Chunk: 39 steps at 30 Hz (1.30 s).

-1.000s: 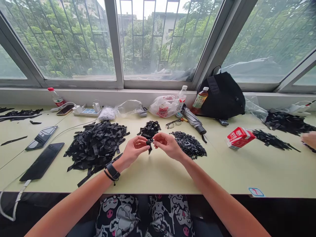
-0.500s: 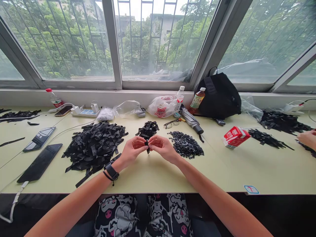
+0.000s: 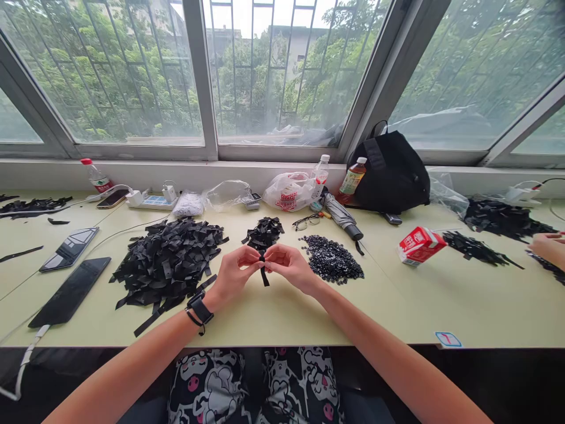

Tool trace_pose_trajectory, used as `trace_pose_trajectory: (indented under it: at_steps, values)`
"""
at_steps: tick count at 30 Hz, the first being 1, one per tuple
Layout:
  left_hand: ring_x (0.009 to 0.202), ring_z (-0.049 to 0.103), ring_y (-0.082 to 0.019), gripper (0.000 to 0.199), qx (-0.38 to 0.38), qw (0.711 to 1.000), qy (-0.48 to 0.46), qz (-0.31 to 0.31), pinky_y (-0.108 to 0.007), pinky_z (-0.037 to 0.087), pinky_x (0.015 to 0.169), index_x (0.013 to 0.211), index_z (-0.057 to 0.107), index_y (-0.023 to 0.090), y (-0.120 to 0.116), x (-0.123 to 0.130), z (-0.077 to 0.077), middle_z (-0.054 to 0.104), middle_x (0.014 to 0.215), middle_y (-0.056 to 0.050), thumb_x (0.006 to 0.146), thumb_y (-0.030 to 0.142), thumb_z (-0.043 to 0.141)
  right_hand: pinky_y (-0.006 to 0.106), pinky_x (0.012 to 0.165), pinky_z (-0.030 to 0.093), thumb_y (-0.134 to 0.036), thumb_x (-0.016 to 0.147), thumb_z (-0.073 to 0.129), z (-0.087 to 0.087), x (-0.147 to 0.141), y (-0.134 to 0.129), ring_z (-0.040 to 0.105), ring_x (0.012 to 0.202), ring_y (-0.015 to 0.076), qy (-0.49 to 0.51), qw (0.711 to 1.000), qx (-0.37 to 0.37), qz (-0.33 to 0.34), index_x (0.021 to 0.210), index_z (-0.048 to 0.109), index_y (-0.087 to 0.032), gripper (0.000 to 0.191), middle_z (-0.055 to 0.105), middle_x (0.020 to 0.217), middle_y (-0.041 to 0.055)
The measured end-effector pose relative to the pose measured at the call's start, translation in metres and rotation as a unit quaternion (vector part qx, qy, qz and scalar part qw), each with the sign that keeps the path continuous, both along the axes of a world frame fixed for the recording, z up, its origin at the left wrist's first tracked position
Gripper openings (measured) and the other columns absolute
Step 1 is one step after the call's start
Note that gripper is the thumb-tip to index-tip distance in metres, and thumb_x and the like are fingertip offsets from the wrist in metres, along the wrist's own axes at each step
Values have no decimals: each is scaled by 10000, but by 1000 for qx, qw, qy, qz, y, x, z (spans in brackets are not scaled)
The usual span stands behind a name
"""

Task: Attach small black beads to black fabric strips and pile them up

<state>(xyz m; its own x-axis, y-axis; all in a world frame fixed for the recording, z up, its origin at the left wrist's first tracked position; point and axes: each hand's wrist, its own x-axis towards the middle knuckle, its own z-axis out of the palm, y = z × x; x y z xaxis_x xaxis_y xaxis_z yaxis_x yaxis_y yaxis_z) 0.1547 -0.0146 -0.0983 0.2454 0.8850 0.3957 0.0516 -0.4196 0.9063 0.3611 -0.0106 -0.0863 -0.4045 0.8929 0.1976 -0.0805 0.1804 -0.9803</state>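
Note:
Between my two hands is a short black fabric strip (image 3: 265, 278), its free end hanging down toward the table. My left hand (image 3: 236, 272) pinches it from the left and my right hand (image 3: 291, 268) from the right, fingertips almost touching. Whether a small ring sits on the strip under my fingers is hidden. Just beyond my fingers lies a small heap of black pieces (image 3: 265, 231). A large pile of black strips (image 3: 170, 262) spreads to the left of my left hand. To the right of my right hand is a pile of small black rings (image 3: 333, 259).
A red and white drink carton (image 3: 421, 245), a folded umbrella (image 3: 342, 215), eyeglasses (image 3: 306, 222) and a plastic bag (image 3: 289, 191) stand or lie around. Dark flat devices (image 3: 70, 292) lie at left. Another person's hand (image 3: 549, 247) is at the far right, by more black strips (image 3: 481, 247).
More of the strip's end now hangs below my fingers, longer than before. My hands stay in nearly the same place, fingertips still pinched together.

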Motion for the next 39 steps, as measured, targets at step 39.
trace_pose_trajectory:
  at_steps: [39]
  values:
    - [808,742,-205,268,-96,995,-23,-32,-345,593,790,889,639,189,1,-1,6,758,853,-57,804,364,824,335,720,541,-318,957,618,-2,0,-2,675,778,201,-218,939,262,-48,1007,752,-240,162,756,902,56]
